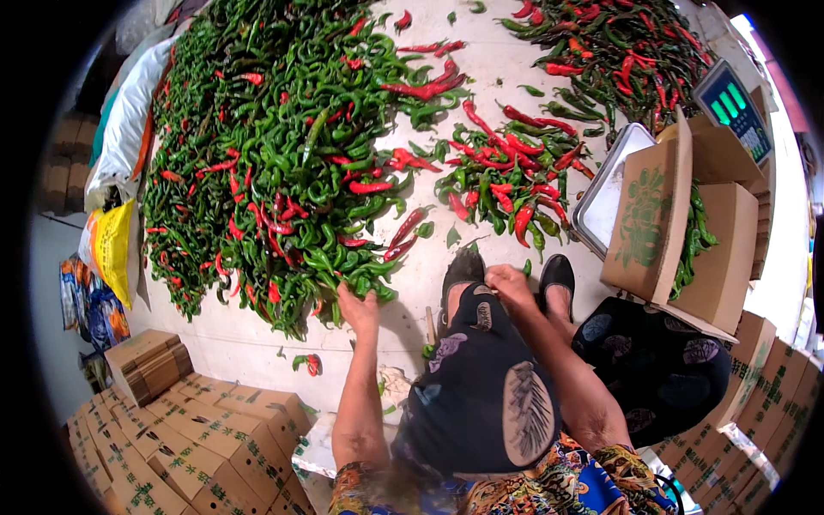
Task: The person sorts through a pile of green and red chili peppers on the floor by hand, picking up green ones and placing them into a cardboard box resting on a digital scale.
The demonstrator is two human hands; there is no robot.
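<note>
Pale floor (493,56) runs right through the middle, and what a load it carries! The big pile (266,163) of peppers sweeps across the upper left and centre, mostly green, with red ones scattered all through it. Lower left, a broad block of boxes (197,446), brown with green print. At bottom centre, dark patterned trousers (472,378), knees bent, black shoes on the floor. Over to the right, an open carton (645,210) leans above a metal tray (608,193), green peppers showing inside, a display (734,107) lit green behind it. Upper right, a second pile (631,60), dark green and red. Just right of centre, beyond the shoes, there's the small pile (515,172), rich in red. Far left, a yellow bag (118,249).

Now the hands! The left hand (356,311) is at the lower edge of the big pile, partly open, thumb apart from the fingers, right up against the green peppers, no pepper seen in its grip. The right hand (511,285) is down between the shoes, fingers bent; whether it grips anything, I cannot tell. And below the big pile, one little red-and-green cluster (309,364) lies off on its own.
</note>
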